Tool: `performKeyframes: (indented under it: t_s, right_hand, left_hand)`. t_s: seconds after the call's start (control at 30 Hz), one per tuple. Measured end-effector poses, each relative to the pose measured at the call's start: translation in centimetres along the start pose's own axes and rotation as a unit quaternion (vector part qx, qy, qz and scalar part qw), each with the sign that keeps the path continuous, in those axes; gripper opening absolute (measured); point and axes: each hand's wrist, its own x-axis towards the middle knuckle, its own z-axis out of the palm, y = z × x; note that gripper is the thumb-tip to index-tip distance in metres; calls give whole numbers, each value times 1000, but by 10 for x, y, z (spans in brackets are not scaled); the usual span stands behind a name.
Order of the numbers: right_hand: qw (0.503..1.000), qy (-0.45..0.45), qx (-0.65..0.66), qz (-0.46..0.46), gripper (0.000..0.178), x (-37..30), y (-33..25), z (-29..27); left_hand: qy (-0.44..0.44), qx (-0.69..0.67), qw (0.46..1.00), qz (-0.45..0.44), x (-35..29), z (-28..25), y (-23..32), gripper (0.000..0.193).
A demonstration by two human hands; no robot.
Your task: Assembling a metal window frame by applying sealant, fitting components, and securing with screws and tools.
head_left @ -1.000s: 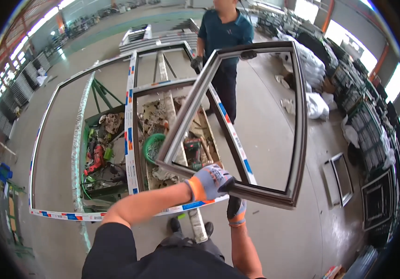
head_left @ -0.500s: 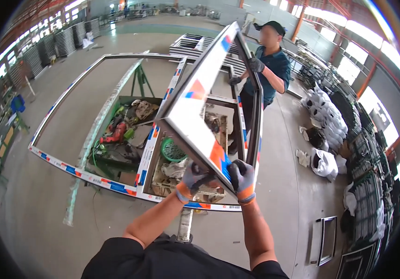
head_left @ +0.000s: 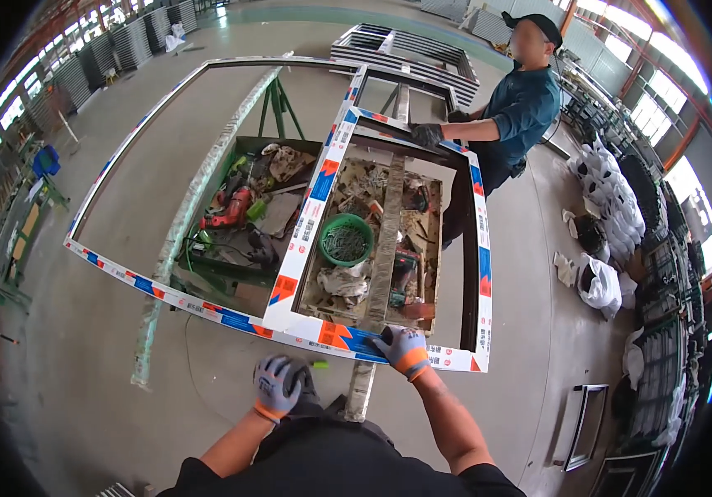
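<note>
In the head view, the smaller frame (head_left: 483, 240) is laid over the large frame (head_left: 144, 286), reaching its near right corner. The smaller frame's near edge is touched by the right hand (head_left: 408, 349); how tight this grip is cannot be told. The left hand (head_left: 279, 387) is kept empty, fingers loosely bent, near the large frame's near edge.
</note>
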Motion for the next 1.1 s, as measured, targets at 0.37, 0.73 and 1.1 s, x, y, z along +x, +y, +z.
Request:
performKeyframes:
  t_s: [0.37, 0.73, 1.1]
  right_hand:
    - [998, -37, -41, -1, 49, 6, 4, 35]
    - [999, -41, -27, 13, 44, 20, 32, 51]
    - [996, -81, -33, 17, 46, 39, 53, 62]
  left_hand:
    - [-152, 80, 976, 131, 95, 47, -19, 39]
    - [-232, 57, 970, 53, 110, 96, -27, 33]
    - [-233, 64, 970, -36, 120, 152, -35, 33]
